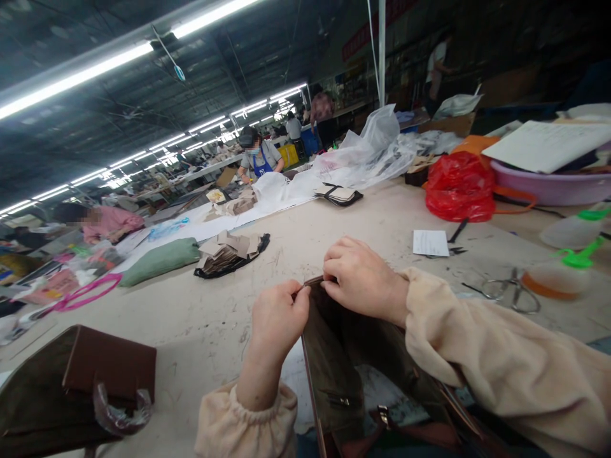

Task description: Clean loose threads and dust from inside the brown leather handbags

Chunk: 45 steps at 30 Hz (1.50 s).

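Observation:
An open dark olive-brown bag [329, 381] lies at the lower middle, with a zipper and a metal buckle showing inside. My left hand [280, 312] pinches the left part of its far edge between thumb and finger. Just to the right, my right hand [360, 277] grips the same edge with curled fingers. Both hands are close together but apart, and a short strip of brown edge shows between them. Light beige sleeves cover both forearms.
A brown bag [114, 362] with a wrapped handle lies at lower left. Scissors [513, 292], green-capped bottles [558, 273], a red plastic bag [461, 187] and a purple basin [539, 184] are at right. Fabric pieces [231, 251] lie ahead. Other people work beyond.

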{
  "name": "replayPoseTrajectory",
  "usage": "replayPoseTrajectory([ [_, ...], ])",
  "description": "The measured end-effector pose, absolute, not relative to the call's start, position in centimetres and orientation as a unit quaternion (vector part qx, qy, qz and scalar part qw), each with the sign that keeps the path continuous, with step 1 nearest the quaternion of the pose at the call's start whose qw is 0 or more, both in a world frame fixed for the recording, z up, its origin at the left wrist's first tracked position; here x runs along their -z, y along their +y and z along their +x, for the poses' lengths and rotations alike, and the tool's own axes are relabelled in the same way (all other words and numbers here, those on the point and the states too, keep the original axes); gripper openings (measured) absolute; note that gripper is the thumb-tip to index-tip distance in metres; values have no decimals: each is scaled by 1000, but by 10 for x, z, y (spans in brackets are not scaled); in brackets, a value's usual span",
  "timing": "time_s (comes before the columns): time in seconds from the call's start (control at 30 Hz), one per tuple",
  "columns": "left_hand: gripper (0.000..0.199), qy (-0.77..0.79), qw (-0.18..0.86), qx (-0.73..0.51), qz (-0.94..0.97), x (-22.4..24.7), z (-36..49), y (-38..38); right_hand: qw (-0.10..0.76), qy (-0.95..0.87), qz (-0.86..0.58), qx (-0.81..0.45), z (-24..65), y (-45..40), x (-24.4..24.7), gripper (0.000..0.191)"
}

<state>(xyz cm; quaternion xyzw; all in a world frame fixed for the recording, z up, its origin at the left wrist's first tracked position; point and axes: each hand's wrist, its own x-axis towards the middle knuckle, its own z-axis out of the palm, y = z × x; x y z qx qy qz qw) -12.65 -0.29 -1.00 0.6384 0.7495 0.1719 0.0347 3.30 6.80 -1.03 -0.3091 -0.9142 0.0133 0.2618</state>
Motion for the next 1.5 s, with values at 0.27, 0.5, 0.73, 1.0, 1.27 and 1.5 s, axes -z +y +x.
replayPoseTrajectory([
  [0.27,32,750,16,-150,645,9,-125,-2,262,-912,-315,0,34,68,12,19],
  [0.5,28,748,34,-173,641,12,-123,-3,248,-906,-343,3,33,67,13,18],
  [0.73,29,746,37,-175,642,13,-124,-2,220,-896,-385,-10,32,63,12,20],
  [1.0,24,744,52,-169,645,12,-127,-3,220,-891,-397,-9,32,61,11,21],
  [1.27,37,682,166,-247,668,11,-128,0,220,-889,-402,-12,32,63,9,19],
  [1.5,21,700,119,-245,660,12,-128,13,231,-888,-397,-13,32,63,13,20],
])
